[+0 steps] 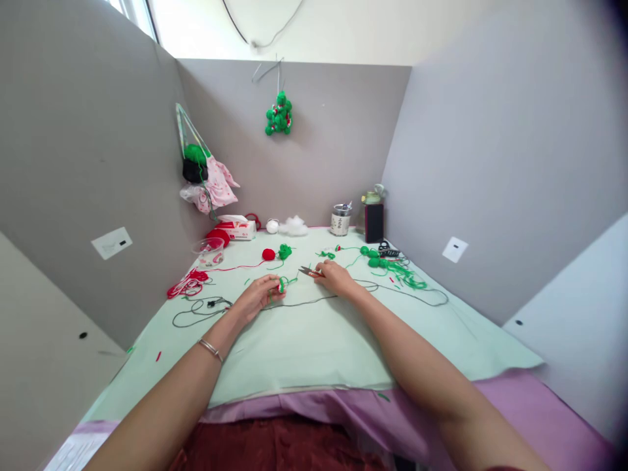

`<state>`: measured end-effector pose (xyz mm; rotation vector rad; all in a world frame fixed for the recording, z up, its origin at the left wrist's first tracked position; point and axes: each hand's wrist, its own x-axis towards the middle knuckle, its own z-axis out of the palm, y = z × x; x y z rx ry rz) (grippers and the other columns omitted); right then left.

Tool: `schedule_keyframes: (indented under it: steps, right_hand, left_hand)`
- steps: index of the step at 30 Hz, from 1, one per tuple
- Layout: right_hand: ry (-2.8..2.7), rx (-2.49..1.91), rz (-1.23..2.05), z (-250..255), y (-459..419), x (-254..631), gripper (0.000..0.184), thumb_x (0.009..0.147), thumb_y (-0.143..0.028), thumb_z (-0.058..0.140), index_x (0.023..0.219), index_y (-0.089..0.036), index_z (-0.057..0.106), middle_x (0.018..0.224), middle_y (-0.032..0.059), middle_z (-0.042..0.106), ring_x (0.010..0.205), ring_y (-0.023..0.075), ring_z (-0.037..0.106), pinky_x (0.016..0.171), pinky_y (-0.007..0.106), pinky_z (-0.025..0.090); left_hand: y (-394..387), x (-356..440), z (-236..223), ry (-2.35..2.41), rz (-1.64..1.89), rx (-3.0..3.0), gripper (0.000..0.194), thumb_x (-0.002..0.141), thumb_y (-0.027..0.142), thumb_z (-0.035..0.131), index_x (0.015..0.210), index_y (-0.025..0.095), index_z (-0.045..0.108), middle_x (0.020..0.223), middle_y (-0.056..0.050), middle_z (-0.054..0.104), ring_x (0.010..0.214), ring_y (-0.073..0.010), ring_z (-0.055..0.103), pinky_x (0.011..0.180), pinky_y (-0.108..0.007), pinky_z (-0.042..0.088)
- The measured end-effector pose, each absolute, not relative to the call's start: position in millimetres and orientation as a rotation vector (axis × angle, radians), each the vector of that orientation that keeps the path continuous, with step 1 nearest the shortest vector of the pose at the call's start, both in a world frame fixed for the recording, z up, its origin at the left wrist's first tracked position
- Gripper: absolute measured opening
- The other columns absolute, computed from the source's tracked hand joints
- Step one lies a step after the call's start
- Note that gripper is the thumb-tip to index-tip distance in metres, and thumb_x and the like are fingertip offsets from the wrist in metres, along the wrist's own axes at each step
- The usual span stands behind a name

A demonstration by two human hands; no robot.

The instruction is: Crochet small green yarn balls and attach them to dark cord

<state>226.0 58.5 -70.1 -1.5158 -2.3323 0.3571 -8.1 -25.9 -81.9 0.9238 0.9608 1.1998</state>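
Observation:
My left hand (259, 296) rests on the pale green cloth (304, 340), fingers pinched round a small green and red crocheted piece (281, 285) with a green yarn tail. My right hand (334, 276) lies a little to the right, closed on small thread snips (308, 270) whose blades point left toward the piece. A thin dark cord (314, 301) runs across the cloth under both hands. A silver bangle (210, 348) circles my left wrist.
Red yarn ball (268, 254), green yarn (285, 250), red yarn tangle (186, 285), plastic cup (209, 251), tissue box (237, 227), white stuffing (293, 226), tin (340, 220) and dark box (374, 222) lie behind. Green crocheted balls (377, 260) sit right. Grey partition walls enclose the desk; a green bunch (279, 115) hangs above.

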Motion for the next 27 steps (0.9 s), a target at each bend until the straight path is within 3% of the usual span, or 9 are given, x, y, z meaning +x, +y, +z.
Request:
schedule_keyframes:
  steps: [2, 7, 12, 15, 18, 27]
  right_hand:
    - [-2.353, -1.520, 0.337, -71, 59, 224, 0.012, 0.089, -0.022, 0.059, 0.098, -0.017, 0.065, 0.113, 0.0133, 0.065, 0.110, 0.0246, 0.059, 0.091, 0.031, 0.041]
    - [-2.237, -1.566, 0.352, -66, 66, 221, 0.025, 0.094, -0.013, 0.040, 0.104, -0.012, 0.063, 0.110, 0.0190, 0.063, 0.100, 0.0244, 0.060, 0.084, 0.032, 0.041]
    - [-2.206, -1.372, 0.612, -52, 60, 225, 0.041, 0.101, -0.034, 0.028, 0.106, -0.013, 0.063, 0.082, 0.0065, 0.060, 0.072, 0.0151, 0.055, 0.064, 0.024, 0.040]
    - [-2.254, -1.086, 1.061, -48, 48, 224, 0.053, 0.098, -0.057, 0.033, 0.104, -0.014, 0.064, 0.069, -0.0017, 0.046, 0.055, 0.0093, 0.038, 0.051, 0.021, 0.031]
    - [-2.208, -0.874, 1.506, -48, 39, 219, 0.057, 0.089, -0.067, 0.048, 0.096, -0.013, 0.066, 0.066, -0.0054, 0.036, 0.052, 0.0064, 0.025, 0.047, 0.020, 0.021]
    - [-2.132, -1.033, 1.532, -53, 30, 205, 0.055, 0.082, -0.069, 0.057, 0.083, -0.014, 0.063, 0.058, -0.0078, 0.034, 0.047, 0.0052, 0.023, 0.043, 0.021, 0.017]
  left_hand:
    - [-27, -8, -83, 0.970, 1.215, 0.937, 0.011, 0.081, 0.015, 0.068, 0.091, 0.014, 0.061, 0.075, -0.001, 0.065, 0.070, -0.0119, 0.067, 0.079, -0.028, 0.058]
    - [-28, -10, -82, 0.947, 1.217, 0.997, 0.032, 0.079, 0.018, 0.071, 0.111, 0.017, 0.063, 0.085, -0.002, 0.069, 0.075, -0.0117, 0.068, 0.083, -0.028, 0.056]
    - [-29, -11, -79, 0.942, 1.222, 1.013, 0.022, 0.077, 0.017, 0.072, 0.099, 0.014, 0.071, 0.088, -0.005, 0.070, 0.076, -0.0114, 0.067, 0.082, -0.026, 0.055]
    - [-28, -11, -78, 0.960, 1.229, 1.005, 0.020, 0.076, 0.017, 0.072, 0.096, 0.013, 0.072, 0.091, -0.007, 0.072, 0.078, -0.0121, 0.067, 0.081, -0.024, 0.053]
    - [-26, -12, -80, 0.970, 1.251, 0.997, 0.026, 0.076, 0.017, 0.074, 0.101, 0.013, 0.072, 0.097, -0.008, 0.073, 0.080, -0.0115, 0.067, 0.080, -0.023, 0.052]
    - [-24, -12, -84, 0.986, 1.301, 1.015, 0.039, 0.070, 0.023, 0.080, 0.107, 0.014, 0.069, 0.094, -0.007, 0.075, 0.088, -0.0147, 0.069, 0.085, -0.025, 0.049]
